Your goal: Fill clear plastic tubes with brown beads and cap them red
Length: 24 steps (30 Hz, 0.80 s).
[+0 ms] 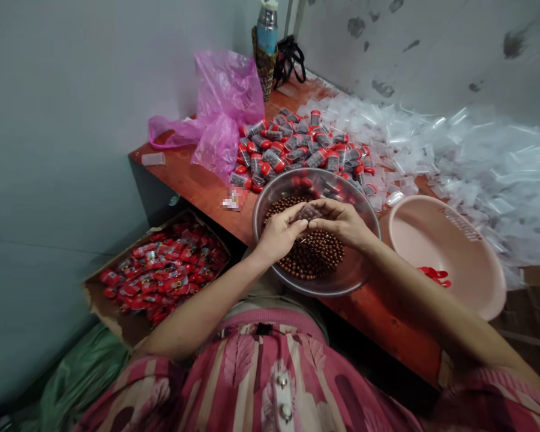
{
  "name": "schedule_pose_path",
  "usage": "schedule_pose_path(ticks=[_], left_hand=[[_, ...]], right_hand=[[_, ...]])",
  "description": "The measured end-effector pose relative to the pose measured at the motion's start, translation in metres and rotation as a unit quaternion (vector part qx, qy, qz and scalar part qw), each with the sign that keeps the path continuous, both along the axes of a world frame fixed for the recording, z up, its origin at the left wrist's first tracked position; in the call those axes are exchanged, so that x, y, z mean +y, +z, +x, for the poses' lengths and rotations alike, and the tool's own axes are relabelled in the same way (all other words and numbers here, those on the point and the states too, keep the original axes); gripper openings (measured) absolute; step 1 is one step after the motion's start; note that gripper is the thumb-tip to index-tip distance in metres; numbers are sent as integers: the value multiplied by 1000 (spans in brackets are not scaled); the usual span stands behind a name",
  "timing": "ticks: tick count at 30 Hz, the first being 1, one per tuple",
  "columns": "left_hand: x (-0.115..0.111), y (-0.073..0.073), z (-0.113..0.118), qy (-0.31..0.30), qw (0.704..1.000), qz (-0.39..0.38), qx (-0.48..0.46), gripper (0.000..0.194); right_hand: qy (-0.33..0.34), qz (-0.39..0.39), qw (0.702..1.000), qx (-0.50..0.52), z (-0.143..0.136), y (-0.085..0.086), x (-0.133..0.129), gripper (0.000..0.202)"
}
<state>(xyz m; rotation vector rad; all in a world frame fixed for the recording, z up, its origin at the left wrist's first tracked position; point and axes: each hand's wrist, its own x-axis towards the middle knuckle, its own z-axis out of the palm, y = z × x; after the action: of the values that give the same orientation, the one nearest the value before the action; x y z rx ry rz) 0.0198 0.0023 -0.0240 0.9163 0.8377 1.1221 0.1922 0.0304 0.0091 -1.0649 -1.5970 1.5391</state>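
Note:
Over a metal bowl, my left hand and my right hand meet at a small clear plastic container with dark brown balls inside. Fingers of both hands are closed round it, one hand on each side. Below them, shiny brown balls fill the left part of the bowl. Some red-capped containers show through or lie at the bowl's far side. Whether the held container has a cap cannot be seen, as my fingers cover its ends.
Behind the bowl lie many red-capped filled containers. Clear empty containers are heaped at right. A pink basin holds a few red pieces. A box of red packets stands lower left, a pink plastic bag and flask at the back.

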Motion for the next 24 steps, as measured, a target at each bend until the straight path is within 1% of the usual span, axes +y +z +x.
schedule_pose_path(ticks=[2, 5, 8, 11, 14, 15, 17, 20, 22, 24], left_hand=[[0, 3, -1, -28, 998, -32, -39, 43], [2, 8, -4, -46, 993, -74, -82, 37], [4, 11, -8, -63, 988, -104, -98, 32], [5, 12, -10, -77, 988, -103, -88, 31], [3, 14, -11, -80, 989, -104, -76, 34], [3, 14, -11, -79, 988, -107, -73, 35], [2, 16, -11, -82, 989, -106, -69, 37], [2, 17, -10, -86, 990, -90, -59, 36], [2, 19, -11, -82, 991, -90, -50, 33], [2, 21, -11, -73, 991, -102, -46, 28]], right_hand=[[-14, 23, 1000, -4, 1, 0, -1, 42], [-24, 57, 998, -19, 5, 4, -1, 46], [-30, 111, 992, -59, 10, 11, -3, 37], [-10, 171, 978, -117, 15, 19, -3, 31], [27, 203, 966, -159, 18, 25, -1, 27], [34, 204, 964, -167, 19, 27, -1, 25], [29, 191, 968, -161, 21, 27, 0, 24], [-19, 130, 988, -87, 22, 21, -2, 30], [-53, 91, 994, -40, 24, 15, -7, 34], [-75, 97, 991, -45, 26, 11, -14, 34]])
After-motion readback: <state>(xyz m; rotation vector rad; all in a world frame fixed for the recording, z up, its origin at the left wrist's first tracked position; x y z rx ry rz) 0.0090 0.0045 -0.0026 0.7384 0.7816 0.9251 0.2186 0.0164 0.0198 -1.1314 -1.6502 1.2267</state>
